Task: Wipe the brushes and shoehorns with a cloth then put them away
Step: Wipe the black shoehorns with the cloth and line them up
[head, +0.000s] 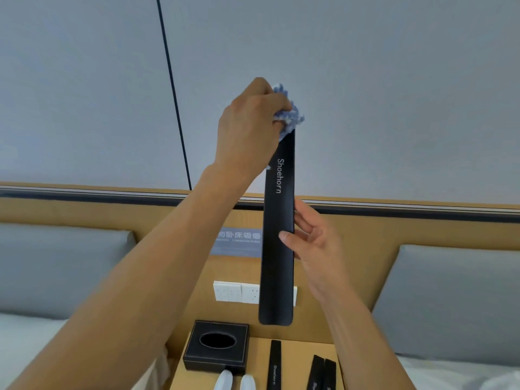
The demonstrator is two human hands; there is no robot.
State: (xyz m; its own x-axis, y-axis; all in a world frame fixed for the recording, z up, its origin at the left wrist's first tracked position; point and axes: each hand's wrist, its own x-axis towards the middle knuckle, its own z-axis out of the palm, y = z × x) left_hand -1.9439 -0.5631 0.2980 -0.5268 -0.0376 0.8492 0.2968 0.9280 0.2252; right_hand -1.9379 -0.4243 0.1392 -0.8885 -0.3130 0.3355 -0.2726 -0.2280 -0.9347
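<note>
Gripping a bunched blue-and-white cloth (289, 114) around the top end of an upright black shoehorn (278, 235), the left hand (250, 128) is raised before the grey wall. The right hand (312, 237) pinches the shoehorn's middle between thumb and fingers. Below, on the wooden counter (256, 353) between two beds, lie three more black shoehorns (273, 364) beside a black tissue box (216, 344).

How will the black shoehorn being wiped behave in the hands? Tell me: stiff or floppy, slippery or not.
Probably stiff: the shoehorn stands straight and upright though the right hand pinches it only at mid-length. Likely light, since a fingertip pinch carries it. Its smooth dark face may be a bit slippery while the left hand rubs the cloth over its top end.
</note>
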